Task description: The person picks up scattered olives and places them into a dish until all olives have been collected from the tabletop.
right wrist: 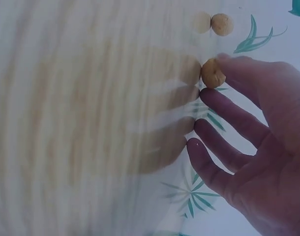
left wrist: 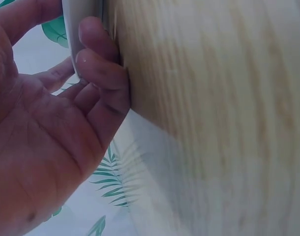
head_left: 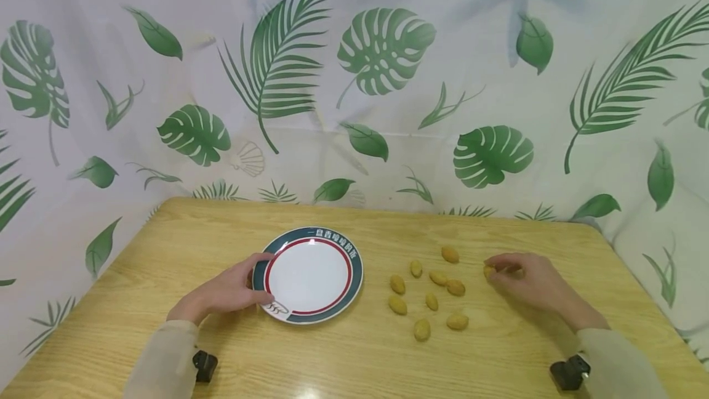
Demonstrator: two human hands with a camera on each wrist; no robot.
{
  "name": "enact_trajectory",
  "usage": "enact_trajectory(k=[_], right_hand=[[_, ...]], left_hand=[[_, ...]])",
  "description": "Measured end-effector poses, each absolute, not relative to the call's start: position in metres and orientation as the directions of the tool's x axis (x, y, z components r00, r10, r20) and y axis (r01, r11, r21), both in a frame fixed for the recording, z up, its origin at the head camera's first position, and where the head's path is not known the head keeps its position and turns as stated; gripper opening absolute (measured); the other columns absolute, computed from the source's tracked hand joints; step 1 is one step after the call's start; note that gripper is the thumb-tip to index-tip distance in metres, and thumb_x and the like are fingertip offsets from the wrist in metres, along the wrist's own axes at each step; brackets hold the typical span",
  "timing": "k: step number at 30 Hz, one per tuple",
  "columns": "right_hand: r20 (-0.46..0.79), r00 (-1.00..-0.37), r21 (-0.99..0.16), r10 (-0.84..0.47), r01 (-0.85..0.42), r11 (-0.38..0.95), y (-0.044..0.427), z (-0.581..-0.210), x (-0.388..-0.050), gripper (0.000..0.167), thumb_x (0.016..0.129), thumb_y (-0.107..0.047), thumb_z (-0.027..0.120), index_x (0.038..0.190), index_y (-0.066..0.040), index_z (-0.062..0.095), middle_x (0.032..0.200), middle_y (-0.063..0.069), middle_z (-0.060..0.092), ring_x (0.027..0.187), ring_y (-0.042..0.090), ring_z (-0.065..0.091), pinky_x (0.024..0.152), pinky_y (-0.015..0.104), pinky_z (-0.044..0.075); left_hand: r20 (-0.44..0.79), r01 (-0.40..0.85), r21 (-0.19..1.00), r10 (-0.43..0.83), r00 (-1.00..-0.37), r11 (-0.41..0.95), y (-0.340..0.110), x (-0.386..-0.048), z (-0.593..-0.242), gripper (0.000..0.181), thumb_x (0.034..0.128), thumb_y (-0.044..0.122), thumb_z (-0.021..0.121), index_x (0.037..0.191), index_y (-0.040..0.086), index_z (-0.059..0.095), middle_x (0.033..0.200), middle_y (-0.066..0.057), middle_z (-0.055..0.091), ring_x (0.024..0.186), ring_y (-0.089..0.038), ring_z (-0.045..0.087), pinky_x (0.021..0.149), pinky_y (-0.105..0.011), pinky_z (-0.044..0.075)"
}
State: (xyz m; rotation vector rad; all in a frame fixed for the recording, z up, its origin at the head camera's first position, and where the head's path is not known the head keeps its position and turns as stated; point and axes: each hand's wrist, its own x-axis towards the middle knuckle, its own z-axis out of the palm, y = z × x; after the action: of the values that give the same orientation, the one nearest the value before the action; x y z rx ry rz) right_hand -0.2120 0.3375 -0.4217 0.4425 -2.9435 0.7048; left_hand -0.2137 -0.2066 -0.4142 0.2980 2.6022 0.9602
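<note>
A white plate [head_left: 310, 276] with a blue rim and a red ring lies on the left half of the table. My left hand [head_left: 235, 286] grips its left rim, thumb on top; in the left wrist view, the curled fingers of that hand [left wrist: 51, 113] are at the plate's edge [left wrist: 76, 34]. On the right, my right hand [head_left: 532, 282] pinches a small yellow fruit [head_left: 489, 271] at the tabletop. The right wrist view shows this fruit [right wrist: 213, 73] between thumb and index finger of the hand [right wrist: 273, 142], the other fingers spread at the table surface.
Several small yellow-brown fruits [head_left: 422, 329] lie scattered between the plate and my right hand, two of them touching [head_left: 455, 287]. The wooden table [head_left: 343, 368] ends at the back against a leaf-patterned curtain [head_left: 399, 159].
</note>
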Motion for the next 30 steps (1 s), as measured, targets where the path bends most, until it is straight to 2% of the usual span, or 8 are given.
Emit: enact_trajectory(k=[4, 9, 15, 17, 19, 22, 24, 30], right_hand=[[0.127, -0.957, -0.443, -0.262, -0.291, 0.848, 0.334, -0.421, -0.213, 0.028, 0.090, -0.022, 0.078, 0.114, -0.007, 0.076, 0.102, 0.007, 0.077, 0.094, 0.026, 0.073, 0.081, 0.039, 0.058], [0.116, -0.960, -0.455, -0.256, -0.280, 0.845, 0.331, -0.420, -0.213, 0.025, 0.088, -0.022, 0.080, 0.110, -0.010, 0.076, 0.104, 0.006, 0.077, 0.097, 0.026, 0.071, 0.080, 0.035, 0.056], [0.123, -0.962, -0.469, -0.244, -0.274, 0.840, 0.324, -0.418, -0.211, 0.024, 0.087, -0.023, 0.081, 0.108, -0.012, 0.076, 0.104, 0.006, 0.077, 0.098, 0.028, 0.071, 0.083, 0.040, 0.056], [0.140, -0.961, -0.467, -0.237, -0.276, 0.840, 0.321, -0.417, -0.210, 0.024, 0.088, -0.024, 0.081, 0.108, -0.012, 0.076, 0.105, 0.006, 0.077, 0.099, 0.028, 0.071, 0.083, 0.040, 0.057], [0.164, -0.958, -0.463, -0.236, -0.286, 0.839, 0.318, -0.416, -0.209, 0.025, 0.089, -0.025, 0.081, 0.110, -0.013, 0.076, 0.106, 0.006, 0.077, 0.100, 0.028, 0.071, 0.081, 0.037, 0.057], [0.195, -0.950, -0.471, -0.243, -0.308, 0.827, 0.312, -0.412, -0.209, 0.027, 0.089, -0.027, 0.080, 0.111, -0.013, 0.076, 0.108, 0.006, 0.077, 0.100, 0.028, 0.070, 0.077, 0.031, 0.058], [0.207, -0.946, -0.479, -0.248, -0.319, 0.818, 0.308, -0.409, -0.208, 0.027, 0.090, -0.028, 0.080, 0.112, -0.013, 0.076, 0.109, 0.005, 0.077, 0.101, 0.028, 0.070, 0.075, 0.027, 0.057], [0.266, -0.925, -0.501, -0.270, -0.372, 0.781, 0.289, -0.399, -0.204, 0.025, 0.088, -0.023, 0.081, 0.111, -0.014, 0.076, 0.108, 0.005, 0.077, 0.098, 0.025, 0.070, 0.070, 0.022, 0.056]], left_hand=[[-0.253, 0.069, 0.664, 0.312, -0.916, 0.744, -0.206, -0.214, -0.413, 0.080, 0.0858, 0.030, 0.078, 0.154, 0.012, 0.039, 0.157, -0.022, 0.043, 0.140, -0.041, 0.042, 0.118, -0.065, 0.032], [-0.258, 0.067, 0.677, 0.322, -0.911, 0.732, -0.207, -0.214, -0.413, 0.080, 0.0864, 0.030, 0.078, 0.154, 0.012, 0.038, 0.156, -0.023, 0.043, 0.138, -0.040, 0.043, 0.118, -0.064, 0.033], [-0.260, 0.068, 0.681, 0.327, -0.909, 0.729, -0.208, -0.213, -0.413, 0.078, 0.0873, 0.031, 0.078, 0.153, 0.013, 0.040, 0.155, -0.022, 0.044, 0.135, -0.037, 0.045, 0.117, -0.062, 0.036], [-0.266, 0.062, 0.682, 0.326, -0.907, 0.729, -0.208, -0.213, -0.413, 0.079, 0.0875, 0.031, 0.078, 0.154, 0.013, 0.039, 0.146, -0.021, 0.051, 0.122, -0.035, 0.054, 0.108, -0.055, 0.046], [-0.286, 0.039, 0.689, 0.321, -0.903, 0.724, -0.208, -0.214, -0.412, 0.080, 0.0876, 0.030, 0.078, 0.155, 0.014, 0.038, 0.128, -0.019, 0.060, 0.101, -0.031, 0.062, 0.090, -0.046, 0.054], [-0.313, 0.000, 0.706, 0.312, -0.897, 0.708, -0.208, -0.213, -0.412, 0.081, 0.0878, 0.028, 0.078, 0.156, 0.014, 0.036, 0.102, -0.013, 0.061, 0.068, -0.023, 0.059, 0.066, -0.033, 0.049], [-0.325, -0.021, 0.717, 0.308, -0.894, 0.697, -0.208, -0.213, -0.412, 0.081, 0.0879, 0.026, 0.078, 0.156, 0.015, 0.035, 0.095, -0.012, 0.060, 0.061, -0.020, 0.057, 0.061, -0.031, 0.048], [-0.332, -0.044, 0.735, 0.303, -0.893, 0.677, -0.207, -0.213, -0.413, 0.080, 0.0883, 0.023, 0.078, 0.155, 0.014, 0.035, 0.095, -0.012, 0.057, 0.063, -0.020, 0.056, 0.061, -0.030, 0.048]])
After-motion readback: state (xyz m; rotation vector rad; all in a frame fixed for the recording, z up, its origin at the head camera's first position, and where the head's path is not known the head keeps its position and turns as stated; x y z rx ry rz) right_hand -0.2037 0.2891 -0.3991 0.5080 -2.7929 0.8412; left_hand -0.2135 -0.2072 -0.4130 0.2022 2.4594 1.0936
